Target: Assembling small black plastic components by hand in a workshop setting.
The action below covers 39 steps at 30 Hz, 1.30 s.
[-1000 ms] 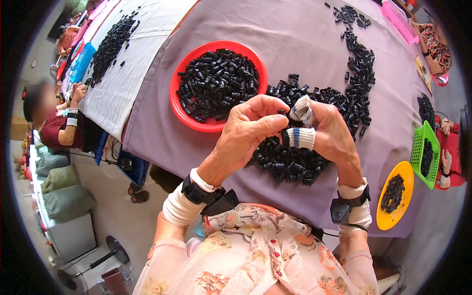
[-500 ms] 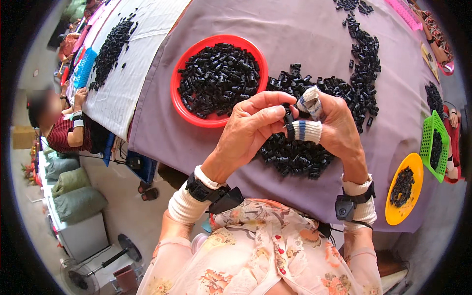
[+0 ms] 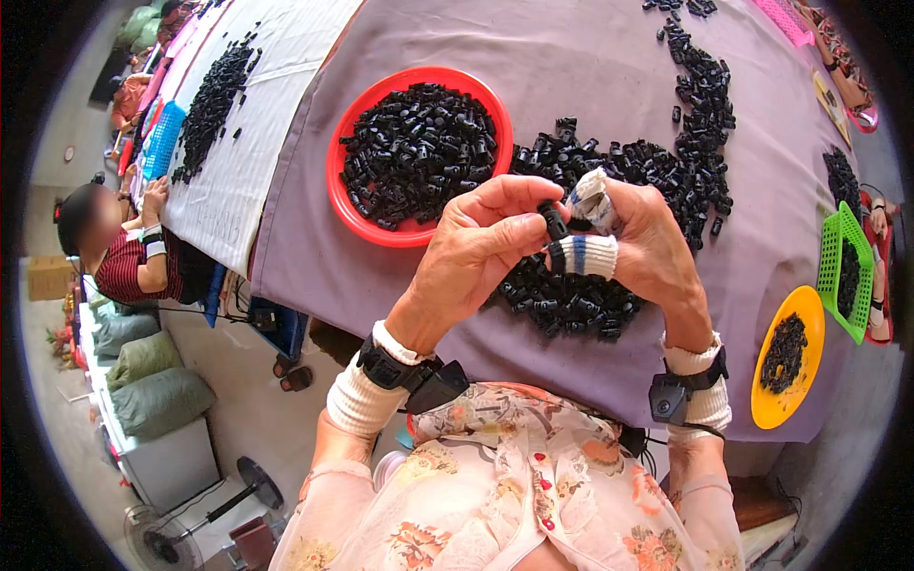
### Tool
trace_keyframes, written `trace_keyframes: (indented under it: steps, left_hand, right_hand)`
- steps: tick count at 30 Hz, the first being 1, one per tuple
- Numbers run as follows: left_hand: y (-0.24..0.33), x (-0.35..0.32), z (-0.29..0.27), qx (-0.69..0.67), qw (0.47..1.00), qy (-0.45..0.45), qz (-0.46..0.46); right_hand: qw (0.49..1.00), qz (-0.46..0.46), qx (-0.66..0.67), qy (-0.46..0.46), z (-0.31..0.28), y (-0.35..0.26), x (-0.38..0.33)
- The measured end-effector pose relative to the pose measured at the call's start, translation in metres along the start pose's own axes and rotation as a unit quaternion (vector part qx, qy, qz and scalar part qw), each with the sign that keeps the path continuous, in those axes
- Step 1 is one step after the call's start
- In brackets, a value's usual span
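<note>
My left hand [image 3: 466,252] pinches a small black cylindrical plastic part [image 3: 553,221] between thumb and fingertips. Close against its right side is my right hand [image 3: 652,247], fingers curled in. White knitted finger sleeves with blue stripes cover its thumb and a finger. A dark bit shows at the end of the lower sleeve; whether it is a separate piece I cannot tell. Beneath and beyond both hands lies a loose pile of similar black parts [image 3: 576,303]. A red basin [image 3: 337,190] full of such parts stands beyond my left hand.
A purple-grey cloth [image 3: 419,29] covers the table. At right are a yellow plate [image 3: 809,333] with dark bits and a green basket [image 3: 858,228]. More black parts [image 3: 703,105] trail toward the back. On the left, a person [image 3: 143,247] sits at a white-covered table [image 3: 238,181].
The black part in my left fingertips has tilted and shows more fully. My hands stay close together, and the whole view has shifted slightly.
</note>
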<state>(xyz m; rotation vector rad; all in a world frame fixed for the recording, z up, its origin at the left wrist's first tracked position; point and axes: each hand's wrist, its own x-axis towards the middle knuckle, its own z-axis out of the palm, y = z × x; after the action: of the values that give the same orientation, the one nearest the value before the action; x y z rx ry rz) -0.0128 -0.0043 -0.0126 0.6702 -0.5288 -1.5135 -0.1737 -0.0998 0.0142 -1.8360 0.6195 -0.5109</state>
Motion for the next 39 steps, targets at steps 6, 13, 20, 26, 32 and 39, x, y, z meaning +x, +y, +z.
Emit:
trace_keyframes:
  steps: [6,13,20,26,32,39]
  left_hand:
    - [0.001,-0.001,-0.001,-0.006,1.000,-0.026,-0.002]
    - [0.001,0.000,-0.003,-0.025,0.999,-0.020,-0.028]
    - [-0.005,0.002,-0.002,-0.013,1.000,-0.018,-0.021]
    - [-0.006,0.004,0.001,0.009,1.000,-0.011,-0.015]
    - [-0.006,0.003,0.005,0.035,0.999,0.005,-0.016]
    - [-0.005,0.001,0.008,0.030,0.999,0.024,-0.033]
  right_hand:
    - [1.000,-0.008,-0.005,-0.015,0.002,0.001,0.001]
    - [0.998,-0.005,-0.049,-0.048,-0.002,-0.001,0.005]
    - [0.995,-0.003,-0.068,-0.078,-0.006,0.001,0.004]
    - [0.994,0.017,-0.064,-0.091,-0.008,0.002,0.004]
    - [0.993,0.003,-0.085,-0.087,-0.007,0.007,0.002]
    - [0.992,0.007,-0.082,-0.095,-0.007,0.004,0.000]
